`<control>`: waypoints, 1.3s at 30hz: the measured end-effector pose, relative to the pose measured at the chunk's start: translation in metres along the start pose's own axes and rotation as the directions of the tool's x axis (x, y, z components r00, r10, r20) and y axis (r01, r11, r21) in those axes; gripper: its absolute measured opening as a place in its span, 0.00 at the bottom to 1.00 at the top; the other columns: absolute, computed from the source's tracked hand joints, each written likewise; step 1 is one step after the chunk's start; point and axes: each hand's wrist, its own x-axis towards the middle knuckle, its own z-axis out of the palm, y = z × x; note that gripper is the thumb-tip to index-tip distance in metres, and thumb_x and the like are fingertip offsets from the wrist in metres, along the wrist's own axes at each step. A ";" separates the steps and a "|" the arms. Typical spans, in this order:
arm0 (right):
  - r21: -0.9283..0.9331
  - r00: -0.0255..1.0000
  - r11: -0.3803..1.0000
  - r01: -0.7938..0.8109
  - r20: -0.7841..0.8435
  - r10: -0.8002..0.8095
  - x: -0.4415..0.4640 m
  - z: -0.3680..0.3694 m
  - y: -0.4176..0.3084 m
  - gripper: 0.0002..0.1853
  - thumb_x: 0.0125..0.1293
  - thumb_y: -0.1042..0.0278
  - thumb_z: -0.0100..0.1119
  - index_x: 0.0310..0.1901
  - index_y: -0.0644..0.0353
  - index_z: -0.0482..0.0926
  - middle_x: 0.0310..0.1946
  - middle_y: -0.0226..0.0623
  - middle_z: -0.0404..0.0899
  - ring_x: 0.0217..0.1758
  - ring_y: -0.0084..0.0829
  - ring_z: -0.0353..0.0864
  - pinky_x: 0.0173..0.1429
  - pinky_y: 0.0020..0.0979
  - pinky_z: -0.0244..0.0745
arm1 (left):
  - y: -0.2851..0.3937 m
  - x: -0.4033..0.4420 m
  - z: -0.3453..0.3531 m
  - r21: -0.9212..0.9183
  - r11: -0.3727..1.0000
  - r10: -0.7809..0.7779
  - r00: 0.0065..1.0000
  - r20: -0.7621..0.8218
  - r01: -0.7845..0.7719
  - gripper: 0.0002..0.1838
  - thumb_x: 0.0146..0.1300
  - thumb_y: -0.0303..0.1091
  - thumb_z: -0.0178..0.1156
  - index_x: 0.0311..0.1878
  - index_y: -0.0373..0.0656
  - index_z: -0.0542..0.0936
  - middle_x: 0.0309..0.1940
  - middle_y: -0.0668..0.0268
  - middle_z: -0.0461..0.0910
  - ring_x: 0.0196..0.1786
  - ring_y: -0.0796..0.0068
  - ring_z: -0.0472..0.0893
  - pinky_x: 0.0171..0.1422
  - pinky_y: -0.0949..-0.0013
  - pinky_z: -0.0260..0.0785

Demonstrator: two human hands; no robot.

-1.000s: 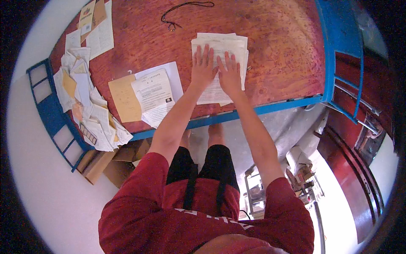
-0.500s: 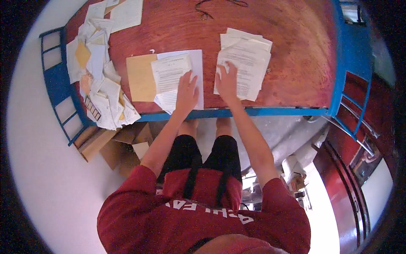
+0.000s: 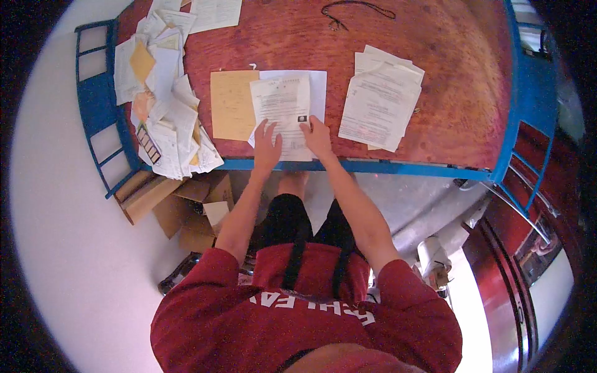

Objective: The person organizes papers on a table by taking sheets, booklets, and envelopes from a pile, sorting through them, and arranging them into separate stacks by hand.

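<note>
A printed sheet [image 3: 283,99] with a small dark photo near its right edge lies on white paper [image 3: 318,87] at the table's front edge. My left hand [image 3: 268,148] rests on the sheet's lower left part, fingers apart. At the sheet's right edge, just below the photo, is my right hand [image 3: 318,138], its thumb and fingers apart and touching the paper. A tan envelope [image 3: 233,105] lies directly to the left. Farther right is a stack of printed sheets [image 3: 379,102], slightly fanned, with neither hand on it.
A messy heap of papers and envelopes [image 3: 165,87] covers the left end of the red wooden tabletop [image 3: 460,105]. A dark cord [image 3: 357,7] lies at the back. Blue metal rails [image 3: 373,166] border the table. An open cardboard box [image 3: 199,208] is below on the left.
My right hand has left the right stack and moved left to the sheet. My left hand has shifted on the papers. A sheet with a photo now shows on top.
</note>
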 end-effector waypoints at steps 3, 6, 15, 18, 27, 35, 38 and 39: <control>0.100 1.000 0.995 -0.012 -0.026 0.015 -0.002 -0.033 -0.007 0.13 0.61 0.63 0.55 0.32 0.65 0.66 0.21 0.53 0.69 0.24 0.46 0.71 0.30 0.39 0.64 | 0.002 0.001 0.011 0.015 0.995 -0.090 0.976 -0.199 0.095 0.21 0.59 0.35 0.56 0.54 0.35 0.70 0.54 0.52 0.68 0.56 0.56 0.68 0.57 0.62 0.64; 0.163 0.996 0.984 0.065 -0.072 -0.054 -0.010 -0.076 -0.011 0.14 0.62 0.62 0.54 0.32 0.65 0.65 0.19 0.50 0.66 0.21 0.42 0.63 0.29 0.35 0.63 | 0.002 0.006 0.027 -0.269 0.881 -0.412 0.911 -0.033 0.389 0.21 0.59 0.37 0.58 0.51 0.33 0.72 0.46 0.55 0.75 0.50 0.61 0.74 0.52 0.64 0.67; 0.163 0.888 0.978 -0.126 -0.422 0.185 -0.001 -0.147 0.114 0.13 0.60 0.62 0.57 0.32 0.64 0.71 0.23 0.49 0.72 0.27 0.40 0.72 0.32 0.36 0.67 | 0.079 0.048 0.045 -0.345 0.938 -0.026 1.000 0.017 0.030 0.19 0.59 0.29 0.56 0.54 0.37 0.71 0.51 0.55 0.72 0.53 0.61 0.72 0.57 0.65 0.65; 0.084 0.859 0.995 -0.058 -0.503 0.093 0.003 -0.160 0.136 0.15 0.59 0.59 0.59 0.30 0.64 0.70 0.20 0.46 0.71 0.23 0.37 0.69 0.29 0.35 0.65 | 0.121 0.062 0.047 -0.186 0.948 0.260 0.965 -0.019 -0.259 0.23 0.57 0.26 0.55 0.58 0.38 0.67 0.60 0.54 0.63 0.62 0.54 0.64 0.64 0.60 0.59; 0.242 0.957 0.970 -0.006 -0.281 0.076 0.020 -0.183 0.126 0.11 0.63 0.68 0.54 0.43 0.64 0.75 0.31 0.34 0.80 0.31 0.21 0.76 0.36 0.24 0.70 | 0.181 0.107 0.086 -0.041 0.785 0.616 0.772 0.160 -0.618 0.24 0.54 0.27 0.53 0.57 0.35 0.67 0.66 0.54 0.54 0.70 0.56 0.51 0.71 0.55 0.47; 0.499 0.927 0.866 -0.024 -0.314 0.206 -0.007 -0.195 0.132 0.12 0.62 0.64 0.56 0.41 0.63 0.76 0.32 0.35 0.79 0.35 0.24 0.75 0.40 0.28 0.71 | 0.192 0.105 0.080 -0.047 0.777 0.625 0.759 0.181 -0.628 0.28 0.54 0.29 0.54 0.60 0.35 0.64 0.67 0.55 0.52 0.71 0.56 0.50 0.72 0.55 0.46; 0.288 0.921 0.952 -0.103 -0.335 0.201 -0.001 -0.203 0.130 0.11 0.61 0.63 0.57 0.38 0.63 0.76 0.28 0.37 0.78 0.31 0.27 0.76 0.38 0.30 0.70 | 0.192 0.111 0.092 0.015 0.765 0.621 0.743 0.251 -0.644 0.32 0.54 0.32 0.56 0.63 0.37 0.60 0.68 0.56 0.49 0.71 0.55 0.48 0.71 0.52 0.45; 0.148 0.925 0.977 -0.155 -0.326 0.196 0.002 -0.204 0.125 0.12 0.60 0.62 0.57 0.36 0.64 0.76 0.27 0.39 0.78 0.29 0.30 0.76 0.36 0.31 0.70 | 0.189 0.113 0.097 0.040 0.766 0.607 0.743 0.282 -0.642 0.35 0.54 0.34 0.56 0.65 0.39 0.57 0.69 0.56 0.47 0.71 0.53 0.48 0.71 0.49 0.45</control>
